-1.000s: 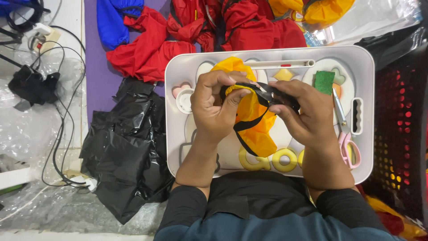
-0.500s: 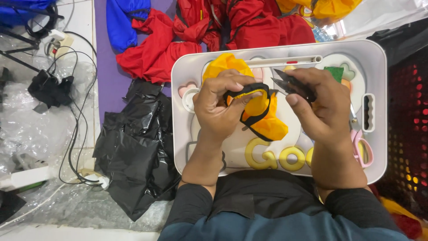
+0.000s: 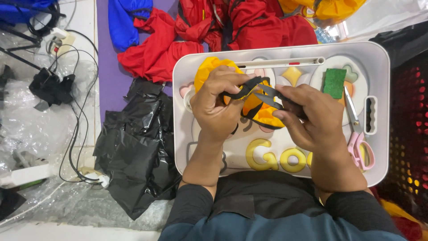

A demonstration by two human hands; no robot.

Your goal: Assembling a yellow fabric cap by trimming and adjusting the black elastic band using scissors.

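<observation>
Cluttered floor, white lap tray [image 3: 379, 67] over the knees: black strap [image 3: 263, 91] runs roughly level between both hands, left hand [image 3: 218, 109] pinching one end, right hand [image 3: 307, 118] pinching the other, yellow fabric [image 3: 258, 111] bunched just beneath, nearer the left hand.

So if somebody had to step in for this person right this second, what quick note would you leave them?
Left hand: pinching one end of the black strap over the white tray.
Right hand: pinching the other end of the strap, fingers closed on it.
Yellow cloth: bunched on the tray under both hands, with the strap looped around part of it.
Scissors with pink handles: lying on the tray's right side, untouched, next to a green pad.
Black plastic bag: crumpled to the left of the tray; red cloth heaped beyond it.
Done: strap gripped in both hands.
Left: I cannot tell whether the strap is fastened.
</observation>
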